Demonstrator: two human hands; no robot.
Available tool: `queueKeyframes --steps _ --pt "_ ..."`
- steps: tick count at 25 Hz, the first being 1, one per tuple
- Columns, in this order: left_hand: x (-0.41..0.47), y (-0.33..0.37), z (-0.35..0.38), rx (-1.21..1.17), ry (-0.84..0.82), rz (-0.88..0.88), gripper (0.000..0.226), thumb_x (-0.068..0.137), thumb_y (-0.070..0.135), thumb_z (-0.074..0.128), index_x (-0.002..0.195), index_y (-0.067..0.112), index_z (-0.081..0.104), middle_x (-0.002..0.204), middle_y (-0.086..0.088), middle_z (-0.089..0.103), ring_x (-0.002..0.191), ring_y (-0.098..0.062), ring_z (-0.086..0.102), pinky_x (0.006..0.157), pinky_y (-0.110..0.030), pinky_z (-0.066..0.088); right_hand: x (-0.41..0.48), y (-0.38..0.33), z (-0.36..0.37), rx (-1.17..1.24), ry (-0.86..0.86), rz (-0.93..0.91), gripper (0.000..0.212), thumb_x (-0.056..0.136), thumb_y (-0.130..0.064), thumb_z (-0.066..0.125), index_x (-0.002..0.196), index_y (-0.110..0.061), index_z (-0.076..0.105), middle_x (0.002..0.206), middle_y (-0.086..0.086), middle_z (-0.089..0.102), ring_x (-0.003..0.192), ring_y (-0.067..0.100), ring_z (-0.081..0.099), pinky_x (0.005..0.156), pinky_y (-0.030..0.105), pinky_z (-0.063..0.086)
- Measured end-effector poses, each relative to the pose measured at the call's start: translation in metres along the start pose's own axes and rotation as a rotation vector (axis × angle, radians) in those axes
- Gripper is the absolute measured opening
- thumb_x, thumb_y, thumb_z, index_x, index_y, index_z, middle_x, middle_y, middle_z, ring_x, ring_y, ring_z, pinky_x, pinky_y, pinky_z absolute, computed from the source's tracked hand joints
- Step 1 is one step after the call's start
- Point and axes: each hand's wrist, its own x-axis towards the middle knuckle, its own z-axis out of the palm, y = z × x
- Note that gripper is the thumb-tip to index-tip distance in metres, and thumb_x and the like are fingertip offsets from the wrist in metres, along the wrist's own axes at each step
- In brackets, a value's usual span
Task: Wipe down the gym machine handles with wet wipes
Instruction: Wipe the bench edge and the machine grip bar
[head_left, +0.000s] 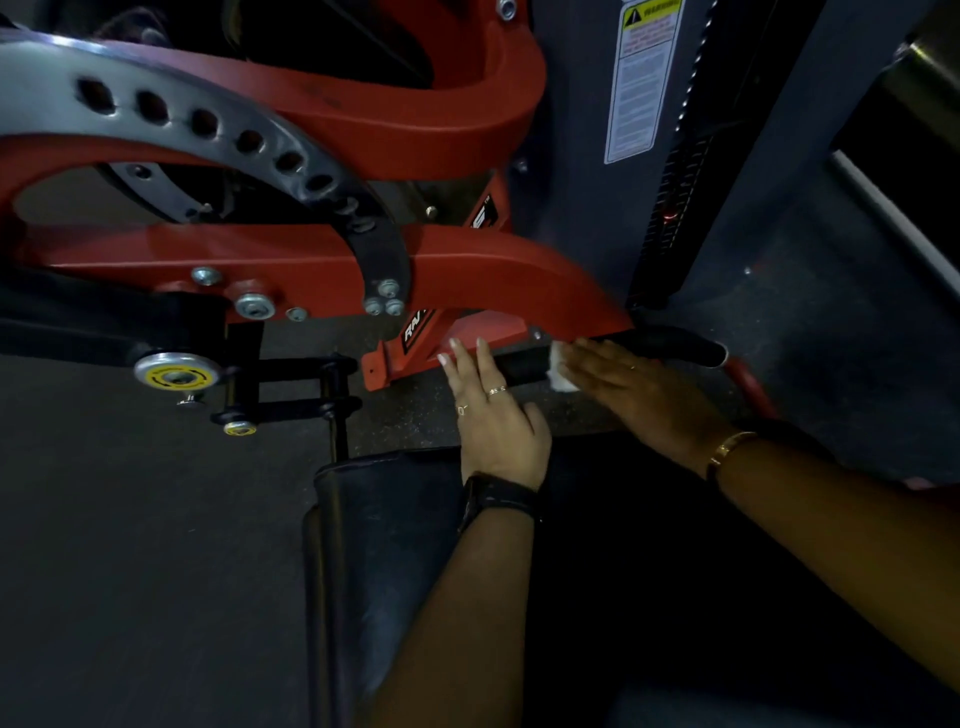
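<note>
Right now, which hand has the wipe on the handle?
The right hand, the one with the gold bracelet, presses the wipe on the black handle; the left hand holds none.

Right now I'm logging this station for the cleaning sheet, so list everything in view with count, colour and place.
handle: 1, black grip, end of the red arm, centre right
wet wipe: 1, white, on the handle under the right hand's fingers
machine frame: 1, red, upper left to centre
adjustment plate: 1, silver arc with holes, upper left
adjustment knobs: 2, silver with yellow centres, lower left
warning label: 1, white with yellow header, on the grey column, top right
pad: 1, black, bottom centre
floor: dark grey
left hand: 1, rings and black watch, fingers straight at the handle's inner end
right hand: 1, gold bracelet, flat on the wipe
</note>
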Motion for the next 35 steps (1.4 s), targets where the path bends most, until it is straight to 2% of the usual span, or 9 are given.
queueKeyframes --steps 4,6,8,11,15,19,25,29,35 --pt "0.0 -0.001 0.01 0.473 0.037 0.076 0.084 0.082 0.03 0.048 0.15 -0.001 0.011 0.158 -0.021 0.003 0.145 -0.038 -0.007 0.119 -0.046 0.001 0.034 -0.02 0.014 0.092 0.049 0.291 0.046 0.084 -0.002 0.036 0.124 0.004 0.058 0.128 0.022 0.057 0.118 0.036 0.056 0.107 0.036 0.035" --pt "0.0 -0.002 0.014 0.556 0.059 0.11 0.085 0.081 0.031 0.049 0.15 -0.002 0.012 0.158 -0.02 0.008 0.145 -0.037 -0.005 0.119 -0.046 -0.001 0.048 -0.034 0.02 0.173 0.04 0.184 0.042 0.086 -0.009 0.038 0.119 0.004 0.061 0.123 0.021 0.061 0.115 0.036 0.058 0.103 0.046 0.038" --pt "0.001 -0.004 0.015 0.599 0.067 0.116 0.084 0.081 0.031 0.049 0.15 -0.001 0.013 0.158 -0.019 0.012 0.145 -0.037 -0.005 0.119 -0.046 0.0 0.029 -0.017 0.016 0.162 0.023 0.054 0.042 0.089 -0.009 0.038 0.125 0.001 0.058 0.129 0.017 0.058 0.122 0.031 0.053 0.111 0.035 0.03" --pt "-0.002 0.0 0.019 0.682 0.045 0.199 0.08 0.082 0.035 0.038 0.15 0.001 0.014 0.157 -0.018 0.015 0.145 -0.035 -0.001 0.118 -0.047 0.002 -0.006 0.019 -0.002 0.095 0.043 0.123 0.047 0.086 -0.003 0.037 0.13 -0.002 0.055 0.136 0.017 0.052 0.126 0.03 0.049 0.111 0.034 0.033" --pt "-0.009 0.027 0.042 0.671 -0.004 0.179 0.087 0.082 0.039 0.051 0.149 -0.001 0.012 0.157 -0.021 0.012 0.146 -0.036 0.005 0.119 -0.047 0.005 0.038 0.006 -0.01 0.258 0.151 0.429 0.053 0.085 -0.011 0.027 0.127 0.0 0.057 0.13 0.02 0.057 0.12 0.034 0.055 0.102 0.044 0.043" --pt "-0.01 0.033 0.05 0.672 0.006 0.104 0.088 0.084 0.039 0.049 0.15 -0.001 0.008 0.158 -0.022 0.005 0.146 -0.036 0.0 0.119 -0.046 0.003 0.0 0.017 -0.001 0.218 -0.002 0.134 0.047 0.089 -0.011 0.032 0.128 -0.003 0.057 0.131 0.016 0.057 0.122 0.03 0.054 0.106 0.042 0.033" --pt "-0.008 0.048 0.063 0.665 -0.022 0.133 0.089 0.08 0.039 0.04 0.149 -0.003 0.002 0.158 -0.022 -0.002 0.146 -0.035 -0.007 0.118 -0.044 -0.008 -0.007 0.042 -0.008 0.166 0.127 0.396 0.046 0.084 -0.006 0.035 0.121 0.0 0.062 0.124 0.018 0.061 0.112 0.033 0.061 0.1 0.044 0.042" --pt "-0.006 0.062 0.08 0.654 0.011 0.173 0.087 0.076 0.04 0.032 0.148 -0.004 0.015 0.157 -0.023 0.009 0.146 -0.036 0.003 0.117 -0.044 -0.005 -0.025 0.038 0.005 0.22 0.004 0.221 0.05 0.086 -0.01 0.033 0.131 -0.007 0.055 0.134 0.012 0.055 0.125 0.027 0.052 0.108 0.037 0.034" --pt "0.004 0.067 0.096 0.721 -0.042 0.486 0.083 0.075 0.038 0.03 0.151 0.006 0.018 0.159 -0.01 0.016 0.146 -0.024 0.009 0.117 -0.044 0.002 -0.03 0.065 0.001 0.278 0.084 0.652 0.055 0.087 -0.014 0.023 0.132 -0.001 0.053 0.135 0.02 0.052 0.124 0.037 0.051 0.108 0.042 0.032"
